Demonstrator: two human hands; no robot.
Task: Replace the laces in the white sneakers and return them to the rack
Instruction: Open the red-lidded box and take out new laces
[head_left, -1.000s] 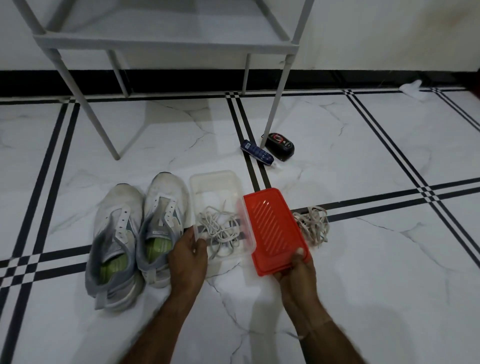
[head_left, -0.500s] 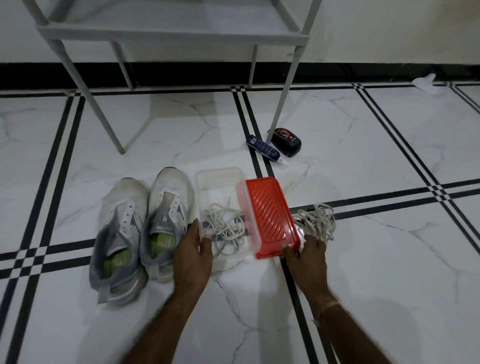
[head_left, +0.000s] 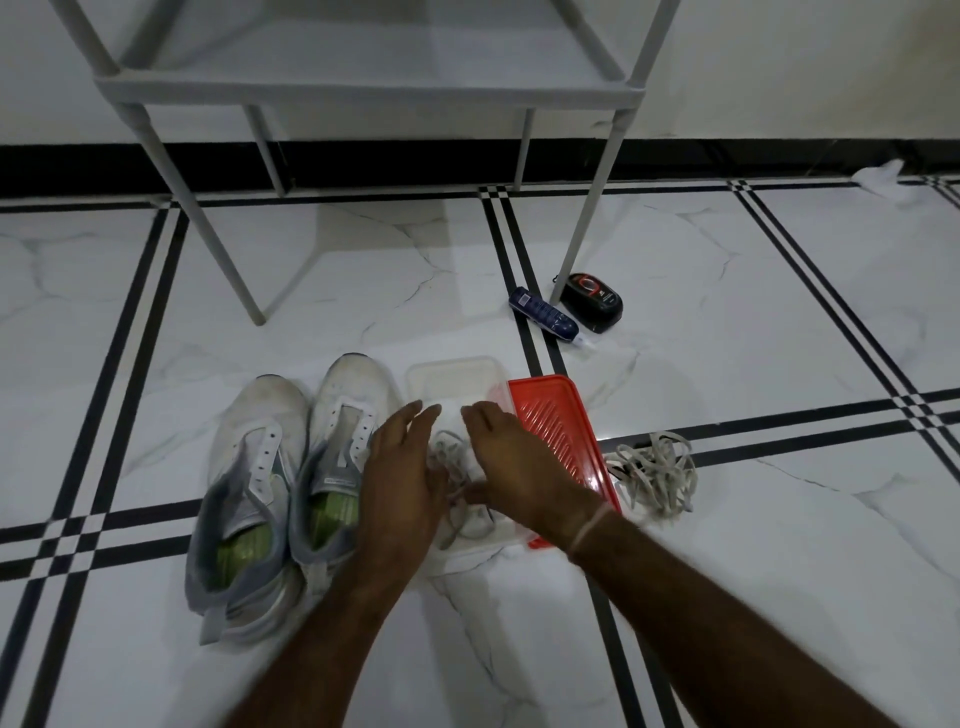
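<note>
On the marble floor in front of the grey shoe rack (head_left: 363, 83), the pair of white sneakers (head_left: 260, 415) sits side by side, eyelets bare, no laces in. Just to their right is a clear plastic container (head_left: 452, 374) with a loose tangle of whitish laces (head_left: 457, 514) inside. The red lid (head_left: 556, 421) lies flat against its right rim. A second lace bundle (head_left: 654, 478) is on the tile past the lid. Left hand (head_left: 402, 467) is over the container's left side, fingers straight and spread, holding nothing. Right hand (head_left: 514, 462) reaches in from the lid side, fingers extended, thumb down at the tangle; can't tell if it pinches a strand. Laces should be light, limp and snag-prone, and a grab at the heap would likely drag both. Better to take one by a free end or aglet and draw it out. Versus half a second ago: the left hand was at the container's near-left edge and the right was on the lid's near end; both are now over the laces. Lid has been released. Blue tube (head_left: 543, 314) and black polish applicator (head_left: 592, 301) by the rack leg are unchanged.
</note>
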